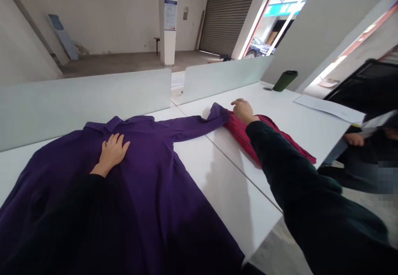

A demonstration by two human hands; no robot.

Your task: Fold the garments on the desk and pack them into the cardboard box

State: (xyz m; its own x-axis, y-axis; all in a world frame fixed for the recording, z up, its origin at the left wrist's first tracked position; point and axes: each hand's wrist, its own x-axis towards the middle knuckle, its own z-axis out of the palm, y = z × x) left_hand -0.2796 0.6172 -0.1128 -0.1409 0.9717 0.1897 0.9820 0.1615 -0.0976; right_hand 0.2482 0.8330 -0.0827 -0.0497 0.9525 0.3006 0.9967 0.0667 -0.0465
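While the left hand [112, 150] is lying flat on a purple long-sleeved collared shirt [133, 183], its fingers [120, 144] are spread and released, w/ a ring [106, 143] showing on one of them. The right hand [244, 111] is curling its fingers [236, 107] over a red checked cloth [248, 136] just beside the shirt's cuff [217, 113]; can't tell if they're clenching it or only resting on it. The shirt is spreading across the lower left of the frame, its sleeve [192, 127] reaching right over the white counter [230, 175] to the red cloth. A dark sleeve [295, 175] is covering the right forearm. Further out, a dark green tumbler [285, 81] is standing near the counter's far edge, a sheet of paper [326, 108] is lying to the right, and a co-worker's hand [353, 139] is showing at far right. Pale glass dividers [83, 105] are running along the back of the counter, w/ a roller shutter [225, 13] at upper centre.
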